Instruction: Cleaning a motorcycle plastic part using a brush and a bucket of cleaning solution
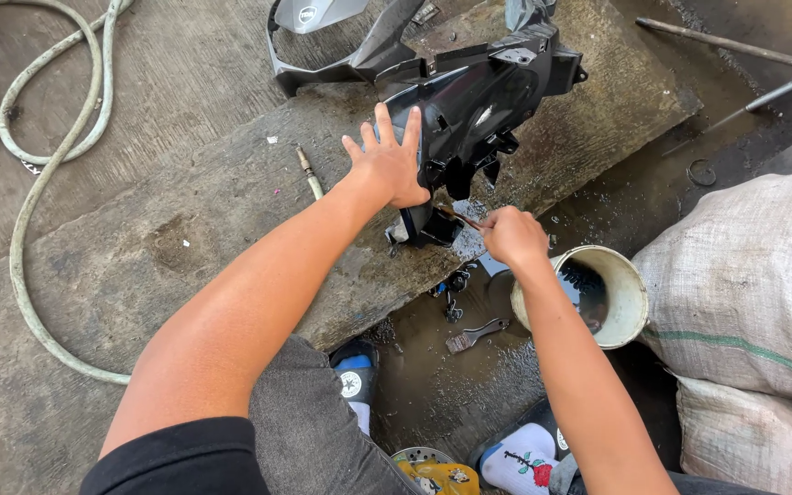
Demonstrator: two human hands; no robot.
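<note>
A glossy black moulded plastic motorcycle panel, angular and ribbed, stands on a rough, wet concrete slab. The left hand lies flat and splayed against the panel's near edge, gripping nothing, while the right hand is clenched around a thin brush handle pointed at the panel's base. Just right sits a round pale bucket of dark liquid beside coarse woven sacks; a pale hose curls across the floor at left.

That black plastic panel under the left hand's fingers looks glossy and wet, sitting on a rough matt concrete slab, woven cloth sacks off beside.
</note>
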